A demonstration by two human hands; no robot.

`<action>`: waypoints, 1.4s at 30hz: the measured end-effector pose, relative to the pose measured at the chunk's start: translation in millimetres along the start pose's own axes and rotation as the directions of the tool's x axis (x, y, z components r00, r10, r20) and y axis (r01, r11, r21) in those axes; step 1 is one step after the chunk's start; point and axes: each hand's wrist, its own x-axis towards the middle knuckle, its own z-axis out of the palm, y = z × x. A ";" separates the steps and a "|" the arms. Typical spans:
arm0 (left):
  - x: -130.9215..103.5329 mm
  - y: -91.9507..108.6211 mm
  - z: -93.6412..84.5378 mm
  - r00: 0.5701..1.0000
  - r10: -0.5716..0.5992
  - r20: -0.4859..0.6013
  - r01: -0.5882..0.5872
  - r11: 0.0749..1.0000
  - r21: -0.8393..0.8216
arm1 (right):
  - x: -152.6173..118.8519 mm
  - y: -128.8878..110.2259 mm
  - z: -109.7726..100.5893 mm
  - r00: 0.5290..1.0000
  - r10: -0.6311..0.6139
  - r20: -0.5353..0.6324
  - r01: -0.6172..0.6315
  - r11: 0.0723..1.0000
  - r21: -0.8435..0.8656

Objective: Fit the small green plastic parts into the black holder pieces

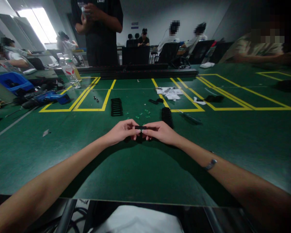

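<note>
Between the fingertips of both hands is a small black bar-shaped part (140, 127), held level just above the green table. My left hand (123, 132) pinches its left end, and my right hand (161, 132) pinches its right end. A speck of green shows by the thumbs, too small to name. Just beyond the hands lie several small green circuit boards (141, 114). To their left is a flat black slotted piece (116, 107). On the right, near my right hand, sits a row of black ribbed parts (167, 116).
Crumpled white paper (171, 94) and a clear plastic bag (190, 118) lie right of centre. At the left are a blue power tool (53, 97), a blue bin (14, 81) and a clear bottle (71, 74). A standing person (100, 35) is beyond long black bars (145, 73).
</note>
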 end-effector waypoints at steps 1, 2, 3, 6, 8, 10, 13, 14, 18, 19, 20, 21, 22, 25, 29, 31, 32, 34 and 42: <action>0.0 -0.2 -0.2 1.000 -0.004 0.000 0.004 1.000 -0.005 | 0.1 0.4 -0.3 1.000 -0.001 0.002 0.001 1.000 -0.003; 0.0 -0.4 -0.4 1.000 -0.007 0.000 0.007 1.000 -0.010 | 0.1 0.6 -0.5 1.000 -0.003 0.004 0.003 1.000 -0.005; 0.0 -0.7 -0.6 1.000 -0.010 0.002 0.010 1.000 -0.012 | 0.1 0.6 -0.7 1.000 -0.004 0.006 0.005 1.000 -0.007; -0.1 -1.3 -1.5 1.000 -0.017 0.010 0.017 1.000 -0.008 | 0.2 -0.3 -1.0 1.000 -0.012 0.013 0.012 1.000 -0.008; 0.0 -1.4 -2.1 1.000 -0.022 0.014 0.023 1.000 -0.009 | 0.3 -1.1 -0.8 1.000 -0.014 0.016 0.014 1.000 -0.006; 0.2 -1.2 -2.5 1.000 -0.022 0.017 0.022 1.000 -0.018 | 0.4 -1.6 -0.7 1.000 -0.016 0.020 0.016 1.000 -0.002; 0.2 -0.4 -2.7 0.999 -0.021 0.029 0.022 0.999 -0.032 | 0.4 -2.0 -0.6 1.000 -0.016 0.023 0.016 1.000 0.007; 0.1 -0.1 -2.6 0.999 -0.021 0.033 0.022 0.999 -0.036 | 0.3 -2.1 -0.7 1.000 -0.014 0.023 0.014 1.000 0.009; -0.6 1.0 -1.9 0.998 -0.025 0.050 0.026 0.999 -0.029 | -0.3 -1.6 -1.4 1.000 0.001 0.024 -0.002 1.000 0.031; -0.8 1.3 -1.7 0.998 -0.027 0.055 0.028 0.999 -0.025 | -0.4 -1.1 -1.6 1.000 0.005 0.024 -0.006 0.999 0.046; -1.0 1.7 -1.4 0.998 -0.029 0.060 0.030 0.999 -0.021 | -0.5 -0.6 -1.8 1.000 0.009 0.026 -0.011 0.998 0.061; -1.2 2.1 -1.2 0.998 -0.032 0.063 0.033 0.999 -0.019 | -0.4 0.0 -1.9 1.000 0.014 0.028 -0.016 0.997 0.075; -1.3 2.6 -0.9 0.997 -0.034 0.065 0.035 0.999 -0.017 | -0.4 0.5 -2.1 0.999 0.018 0.029 -0.020 0.996 0.086; -1.8 4.4 -0.1 0.997 -0.037 0.065 0.038 0.999 -0.012 | 0.0 1.4 -2.4 0.999 0.022 0.035 -0.026 0.995 0.098; -2.2 6.5 0.5 0.996 -0.048 0.073 0.047 0.999 0.009 | 0.4 1.0 -2.8 0.999 0.019 0.048 -0.023 0.995 0.093; -2.2 6.9 0.4 0.996 -0.055 0.069 0.053 0.998 0.021 | 0.5 0.8 -3.2 0.998 0.020 0.052 -0.025 0.996 0.089; -2.1 7.0 0.3 0.996 -0.058 0.067 0.056 0.998 0.025 | 0.6 0.8 -3.5 0.998 0.018 0.055 -0.023 0.996 0.086; -1.9 6.9 0.1 0.996 -0.063 0.062 0.062 0.998 0.025 | 0.8 0.7 -4.3 0.998 0.012 0.064 -0.017 0.997 0.077; -1.9 6.1 -0.3 0.996 -0.062 0.065 0.064 0.998 -0.028 | 1.0 -1.3 -5.5 0.997 0.012 0.074 -0.018 0.997 0.081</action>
